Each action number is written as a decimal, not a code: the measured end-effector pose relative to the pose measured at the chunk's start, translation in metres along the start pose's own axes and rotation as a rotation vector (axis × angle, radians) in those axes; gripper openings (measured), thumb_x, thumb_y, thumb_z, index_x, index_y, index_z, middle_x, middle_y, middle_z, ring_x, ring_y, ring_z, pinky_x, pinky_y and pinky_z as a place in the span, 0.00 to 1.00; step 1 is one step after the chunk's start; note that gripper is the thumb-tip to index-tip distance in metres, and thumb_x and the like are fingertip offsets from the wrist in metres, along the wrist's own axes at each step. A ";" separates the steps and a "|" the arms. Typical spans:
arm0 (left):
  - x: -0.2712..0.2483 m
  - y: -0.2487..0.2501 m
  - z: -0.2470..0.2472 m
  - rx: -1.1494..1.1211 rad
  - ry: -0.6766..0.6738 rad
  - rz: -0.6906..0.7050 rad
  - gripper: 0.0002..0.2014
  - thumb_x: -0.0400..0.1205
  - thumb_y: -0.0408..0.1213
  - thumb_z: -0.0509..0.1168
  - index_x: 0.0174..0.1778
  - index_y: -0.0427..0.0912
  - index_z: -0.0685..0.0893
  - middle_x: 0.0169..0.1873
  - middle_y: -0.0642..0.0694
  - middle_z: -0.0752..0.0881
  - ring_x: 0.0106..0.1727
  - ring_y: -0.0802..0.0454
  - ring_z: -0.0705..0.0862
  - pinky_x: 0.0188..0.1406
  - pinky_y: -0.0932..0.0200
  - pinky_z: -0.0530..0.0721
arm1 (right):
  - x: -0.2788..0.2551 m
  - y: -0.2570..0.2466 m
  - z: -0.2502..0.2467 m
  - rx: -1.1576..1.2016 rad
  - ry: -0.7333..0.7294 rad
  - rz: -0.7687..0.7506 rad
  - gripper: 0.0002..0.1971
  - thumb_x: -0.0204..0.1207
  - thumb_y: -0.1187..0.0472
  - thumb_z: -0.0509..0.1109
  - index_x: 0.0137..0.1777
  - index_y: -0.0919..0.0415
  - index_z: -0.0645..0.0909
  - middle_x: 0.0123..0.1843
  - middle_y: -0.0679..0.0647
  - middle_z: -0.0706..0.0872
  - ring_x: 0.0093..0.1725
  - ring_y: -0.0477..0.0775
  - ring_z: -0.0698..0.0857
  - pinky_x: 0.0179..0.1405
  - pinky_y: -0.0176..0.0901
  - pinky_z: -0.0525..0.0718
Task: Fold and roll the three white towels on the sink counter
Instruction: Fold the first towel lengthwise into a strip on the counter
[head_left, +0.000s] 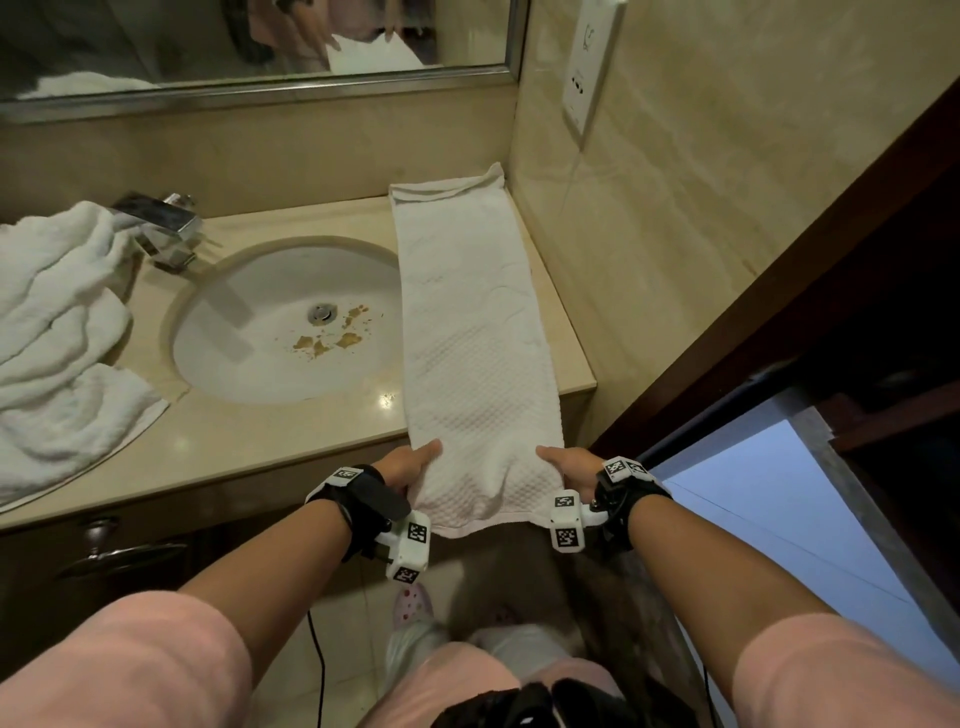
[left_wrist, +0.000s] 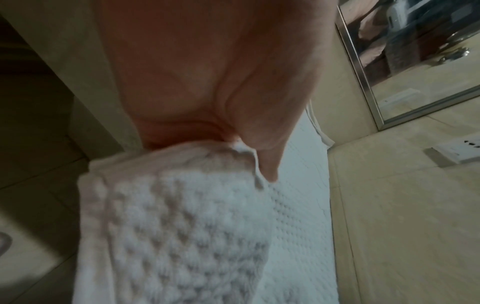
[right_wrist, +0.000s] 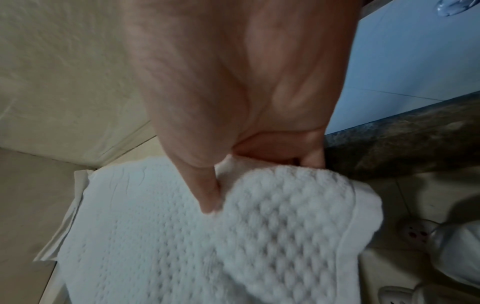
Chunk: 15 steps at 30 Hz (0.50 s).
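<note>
Beige counter with an oval sink. Folded white towel lies as a long strip along the counter's right edge, its near end overhanging the front edge. Left hand and right hand each pinch a near corner. Crumpled towels lie at the counter's left end.

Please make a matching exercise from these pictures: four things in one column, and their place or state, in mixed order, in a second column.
1. folded towel
2. crumpled towels
3. faucet
4. brown stains

a. heaped left of the sink
b. inside the basin, near the drain
c. lying as a long strip, near end held by both hands
d. behind the basin

Pairs: 1-c, 2-a, 3-d, 4-b
</note>
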<state>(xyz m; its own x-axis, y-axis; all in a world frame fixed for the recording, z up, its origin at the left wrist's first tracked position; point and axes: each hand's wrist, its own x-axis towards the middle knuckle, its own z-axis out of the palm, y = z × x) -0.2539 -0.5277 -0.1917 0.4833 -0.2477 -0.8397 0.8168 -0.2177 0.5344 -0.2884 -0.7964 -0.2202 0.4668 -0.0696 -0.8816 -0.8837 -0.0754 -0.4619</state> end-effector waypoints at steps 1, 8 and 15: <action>-0.004 0.000 0.000 0.030 -0.046 0.015 0.19 0.86 0.41 0.60 0.69 0.33 0.76 0.62 0.36 0.83 0.61 0.37 0.83 0.63 0.44 0.80 | -0.011 0.000 0.002 -0.028 -0.009 0.009 0.23 0.77 0.51 0.71 0.62 0.70 0.79 0.59 0.65 0.87 0.60 0.68 0.85 0.66 0.64 0.80; -0.016 -0.003 0.001 0.137 0.004 0.033 0.18 0.85 0.30 0.62 0.71 0.30 0.74 0.65 0.34 0.81 0.59 0.39 0.80 0.64 0.45 0.78 | -0.030 0.011 -0.003 -0.087 0.071 -0.030 0.15 0.79 0.57 0.70 0.56 0.70 0.79 0.52 0.65 0.88 0.51 0.66 0.88 0.53 0.59 0.87; -0.002 -0.008 0.001 0.231 0.207 0.081 0.17 0.85 0.43 0.63 0.48 0.28 0.83 0.37 0.35 0.89 0.43 0.38 0.87 0.54 0.48 0.84 | -0.019 0.017 -0.017 -0.094 0.144 -0.156 0.20 0.78 0.53 0.71 0.57 0.72 0.81 0.47 0.64 0.89 0.45 0.65 0.88 0.49 0.56 0.87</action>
<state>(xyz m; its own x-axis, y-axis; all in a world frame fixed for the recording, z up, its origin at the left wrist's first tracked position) -0.2616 -0.5263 -0.1945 0.6171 -0.0813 -0.7827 0.6911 -0.4198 0.5884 -0.3120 -0.8128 -0.2102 0.6035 -0.1906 -0.7743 -0.7966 -0.1879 -0.5746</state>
